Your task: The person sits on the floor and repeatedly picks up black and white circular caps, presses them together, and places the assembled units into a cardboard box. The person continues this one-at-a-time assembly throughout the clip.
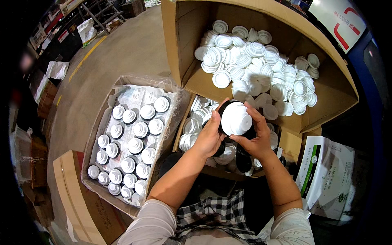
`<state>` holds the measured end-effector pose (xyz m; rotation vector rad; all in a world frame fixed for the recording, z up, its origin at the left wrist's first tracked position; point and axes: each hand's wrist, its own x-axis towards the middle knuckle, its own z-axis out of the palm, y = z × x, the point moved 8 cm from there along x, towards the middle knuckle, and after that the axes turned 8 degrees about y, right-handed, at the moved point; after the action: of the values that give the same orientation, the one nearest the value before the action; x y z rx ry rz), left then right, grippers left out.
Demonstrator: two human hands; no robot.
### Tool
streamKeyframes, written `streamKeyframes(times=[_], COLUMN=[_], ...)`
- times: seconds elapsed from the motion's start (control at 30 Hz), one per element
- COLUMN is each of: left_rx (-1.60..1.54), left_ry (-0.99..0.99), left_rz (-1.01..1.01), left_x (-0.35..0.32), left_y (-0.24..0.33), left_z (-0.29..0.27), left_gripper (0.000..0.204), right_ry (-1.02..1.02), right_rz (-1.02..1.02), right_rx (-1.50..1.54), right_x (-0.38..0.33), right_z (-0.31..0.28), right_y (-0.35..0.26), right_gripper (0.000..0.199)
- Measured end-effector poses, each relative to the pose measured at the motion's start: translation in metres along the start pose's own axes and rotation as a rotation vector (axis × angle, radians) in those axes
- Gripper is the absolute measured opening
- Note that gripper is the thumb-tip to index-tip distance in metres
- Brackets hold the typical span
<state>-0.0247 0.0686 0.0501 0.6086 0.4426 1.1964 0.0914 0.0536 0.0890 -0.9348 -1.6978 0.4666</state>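
Between my two hands is a round black part topped by a stepped white plastic cap point(237, 119). My left hand point(210, 134) grips its black rim from the left. The fingers and thumb of my right hand point(258, 134) close around the white cap from the right. Directly below my hands, an open carton holds loose white caps point(191, 125) and some black parts point(243, 160). To the left, a paper-lined box point(103, 118) holds many similar black-and-white pieces point(135, 145), standing with their white tops up.
A large cardboard box point(173, 45), tilted toward me, holds a heap of white caps point(255, 61). At right lies a white and green plastic bag point(326, 171). A flattened brown carton point(81, 196) leans at lower left. Beyond is concrete floor point(134, 45) with a yellow line.
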Motion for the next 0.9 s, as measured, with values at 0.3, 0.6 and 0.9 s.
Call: streamKeyframes(times=[0.3, 0.6, 0.9], left_rx=[0.308, 0.488, 0.434], left_ry=[0.110, 0.054, 0.726], left_rz=[0.179, 0.359, 0.479], left_x=[0.006, 0.006, 0.022], left_y=[0.001, -0.022, -0.046], left_z=[-0.016, 0.002, -0.059], left_gripper=[0.068, 0.043, 0.040], right_ry=[-0.046, 0.348, 0.499], right_rz=[-0.091, 0.556, 0.398], right_rx=[-0.050, 0.371, -0.094], right_x=[0.000, -0.013, -0.023], right_z=[0.010, -0.005, 0.014], right_y=[0.002, 0.062, 0.069], right_gripper=[0.080, 0.046, 0.045])
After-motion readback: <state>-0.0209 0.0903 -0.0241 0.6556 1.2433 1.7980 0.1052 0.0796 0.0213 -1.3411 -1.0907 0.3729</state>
